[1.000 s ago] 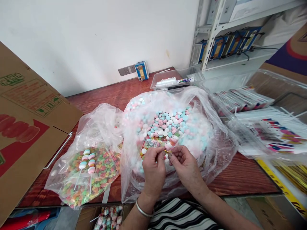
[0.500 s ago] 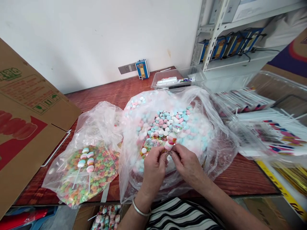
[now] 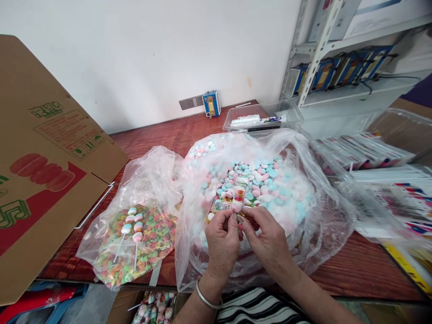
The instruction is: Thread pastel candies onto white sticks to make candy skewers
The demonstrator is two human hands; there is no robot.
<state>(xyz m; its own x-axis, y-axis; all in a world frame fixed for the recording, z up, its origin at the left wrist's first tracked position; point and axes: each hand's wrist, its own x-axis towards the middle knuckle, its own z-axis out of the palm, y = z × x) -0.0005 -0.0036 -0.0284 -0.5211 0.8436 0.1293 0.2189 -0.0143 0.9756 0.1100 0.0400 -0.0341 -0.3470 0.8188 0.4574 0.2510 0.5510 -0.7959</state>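
Note:
Upright between my hands stands a marshmallow lollipop (image 3: 239,194) in a clear printed wrapper. Its wrapper is gathered at the base, where my left hand (image 3: 222,240) pinches it closed. My right hand (image 3: 267,238) is closed at the same spot, fingertips together on what looks like a thin gold tie; the fingers partly cover it. Beneath and behind the hands, a large clear bag (image 3: 324,225) lies open, full of pink, blue and white candies (image 3: 259,175). A second wrapper (image 3: 221,205) with colourful candy rests on them, just left of the lollipop.
Two unwrapped marshmallow sticks (image 3: 131,222) lie on a bag of ring-shaped candies (image 3: 108,270) at left. A cardboard box (image 3: 50,148) stands beyond it. Clear bins (image 3: 337,180) hold sticks and packaging at right. Below the table edge, a carton holds wrapped candies (image 3: 153,308).
The view has shifted slightly left, so things appear further right. My hands stay together at the wrapper's base; the lollipop is more upright, and my right fingers are more curled.

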